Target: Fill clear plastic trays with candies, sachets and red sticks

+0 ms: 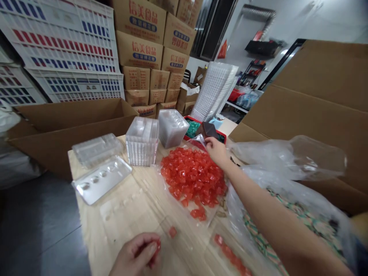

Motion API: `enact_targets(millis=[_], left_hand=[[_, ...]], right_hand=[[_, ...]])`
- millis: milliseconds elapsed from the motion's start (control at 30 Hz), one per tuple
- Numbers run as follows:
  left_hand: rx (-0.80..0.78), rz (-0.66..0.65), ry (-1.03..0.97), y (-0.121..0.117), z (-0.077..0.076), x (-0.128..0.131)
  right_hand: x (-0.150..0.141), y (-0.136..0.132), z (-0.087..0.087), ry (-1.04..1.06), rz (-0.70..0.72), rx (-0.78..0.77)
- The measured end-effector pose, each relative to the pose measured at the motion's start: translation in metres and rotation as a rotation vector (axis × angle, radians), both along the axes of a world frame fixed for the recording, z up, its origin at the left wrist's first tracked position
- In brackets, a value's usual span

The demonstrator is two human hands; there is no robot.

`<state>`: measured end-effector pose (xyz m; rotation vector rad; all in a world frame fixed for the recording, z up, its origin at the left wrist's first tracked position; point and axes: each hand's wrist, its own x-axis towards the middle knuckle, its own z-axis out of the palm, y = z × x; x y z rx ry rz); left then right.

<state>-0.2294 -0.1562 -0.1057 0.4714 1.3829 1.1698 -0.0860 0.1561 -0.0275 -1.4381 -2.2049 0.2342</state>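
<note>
A heap of glossy, see-through red chunks [192, 172] lies on a clear plastic sheet or bag [178, 205] in the middle of the table. Beyond the heap, my right hand [216, 150] pinches a gathered edge of clear plastic. My left hand [138, 253] is curled at the near edge, with a red chunk [156, 247] showing between its fingers. Just right of it lies a single red chunk [172, 232] in a clear plastic tray, which is hard to make out. Farther right, a row of red chunks [230, 255] sits in another clear tray.
Clear trays [102, 180] and stacked clear packs [142, 142] stand on the left of the wooden table [120, 218]. Behind the heap is a red-rimmed tray [188, 119] with green pieces and a dark block [207, 130]. Open cardboard boxes [316, 96] flank the table.
</note>
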Motion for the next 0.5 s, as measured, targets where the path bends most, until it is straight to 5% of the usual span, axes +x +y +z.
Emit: enact_targets(millis=[67, 133, 267, 500], left_hand=[[-0.021, 0.074, -0.028, 0.001, 0.002, 0.003], [-0.014, 0.155, -0.100, 0.002, 0.005, 0.008], [0.021, 0.191, -0.127, 0.000, 0.011, 0.024], [0.178, 0.054, 0.175, -0.021, 0.004, 0.041]], right_hand=[[-0.003, -0.065, -0.010, 0.190, 0.297, -0.063], [-0.002, -0.137, -0.022, 0.332, 0.525, -0.292], [0.006, -0.245, -0.047, 0.439, 0.450, -0.624], [0.007, -0.285, -0.052, 0.220, 0.236, -0.504]])
